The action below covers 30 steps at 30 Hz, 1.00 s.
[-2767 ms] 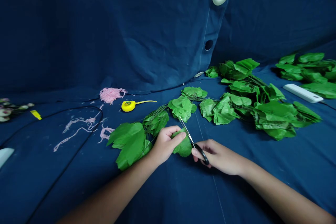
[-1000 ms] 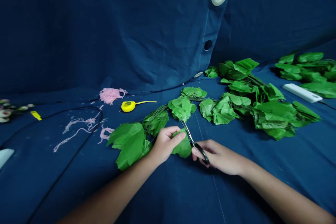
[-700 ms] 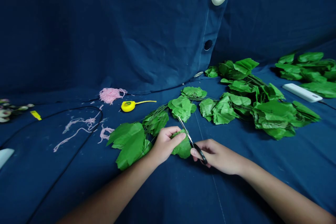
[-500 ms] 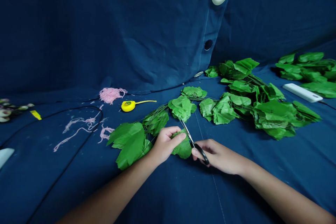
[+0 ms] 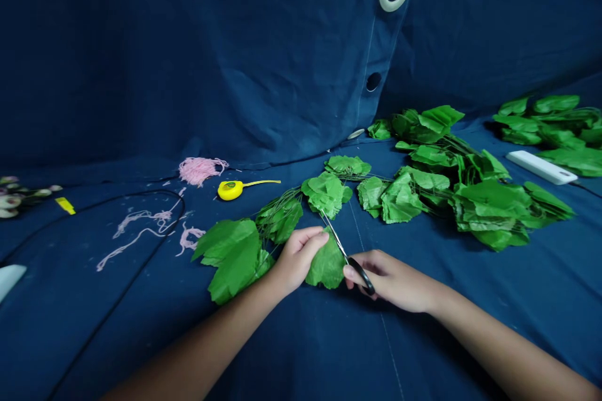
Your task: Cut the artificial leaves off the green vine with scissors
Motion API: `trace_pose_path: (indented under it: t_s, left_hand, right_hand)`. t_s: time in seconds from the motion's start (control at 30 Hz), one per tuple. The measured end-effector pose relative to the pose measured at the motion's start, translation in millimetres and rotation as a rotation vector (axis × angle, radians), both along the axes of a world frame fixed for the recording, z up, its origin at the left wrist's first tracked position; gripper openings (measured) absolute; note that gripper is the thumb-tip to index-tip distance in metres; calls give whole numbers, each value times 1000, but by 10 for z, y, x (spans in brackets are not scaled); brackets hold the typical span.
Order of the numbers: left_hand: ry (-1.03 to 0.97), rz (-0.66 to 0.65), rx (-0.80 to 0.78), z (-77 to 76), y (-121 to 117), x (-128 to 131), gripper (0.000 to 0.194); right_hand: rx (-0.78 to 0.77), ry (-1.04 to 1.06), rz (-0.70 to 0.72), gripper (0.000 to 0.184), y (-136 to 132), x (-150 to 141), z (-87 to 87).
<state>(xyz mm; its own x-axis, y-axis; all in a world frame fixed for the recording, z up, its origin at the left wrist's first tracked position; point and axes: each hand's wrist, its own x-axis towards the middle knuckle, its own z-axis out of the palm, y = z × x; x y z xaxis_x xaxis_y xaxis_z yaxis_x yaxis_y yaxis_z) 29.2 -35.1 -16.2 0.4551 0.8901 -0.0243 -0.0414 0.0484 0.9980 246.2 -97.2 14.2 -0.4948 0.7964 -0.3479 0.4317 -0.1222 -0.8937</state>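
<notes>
the fingers of the left hand (image 5: 296,257) are pinched narrow, thumb and index finger near together, and they seem to hold one green leaf (image 5: 325,266) by its upper edge; their tips are partly hidden. the fingers of the right hand (image 5: 390,282) are bent around the black handle of the scissors (image 5: 364,277). the blades, only a little apart, pass along the upper right edge of this leaf, and point toward a leaf bunch (image 5: 324,193) just beyond the left fingers. near these fingers, to their left, lie larger leaves (image 5: 232,257). farther beyond is a yellow tape (image 5: 229,192); it has a small label which i cannot read. pink yarn (image 5: 200,171) lies to the left of it, and then loose threads (image 5: 164,216) beside a black cord (image 5: 184,203). to the right of the right fingers, and farther away, there are leaf piles (image 5: 493,207) and a white bar (image 5: 538,166). these things lie on a blue cloth (image 5: 301,351).
</notes>
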Motion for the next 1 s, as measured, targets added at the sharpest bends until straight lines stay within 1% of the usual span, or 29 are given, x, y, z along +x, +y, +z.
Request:
trace_pose_path:
  t_s: [0.07,0.17,0.23,0.43,0.83,1.0]
  left_hand:
    - [5,12,-3,12,0,-1,40]
    - [14,-57,-5,46,3,-6,43]
    - [24,-77,3,67,4,-10,43]
    - [35,-59,47,96,14,-15,38]
    - [-65,-3,-37,96,21,8,32]
    - [-56,-4,-44,85,31,-1,33]
  right_hand:
    - [3,-2,-2,64,0,0,-5]
    - [-1,0,1,63,1,5,-17]
    - [0,5,11,61,2,9,-26]
    - [4,11,14,60,9,12,-39]
    - [-11,23,-16,62,2,1,-28]
    - [-18,26,-11,63,6,13,-25]
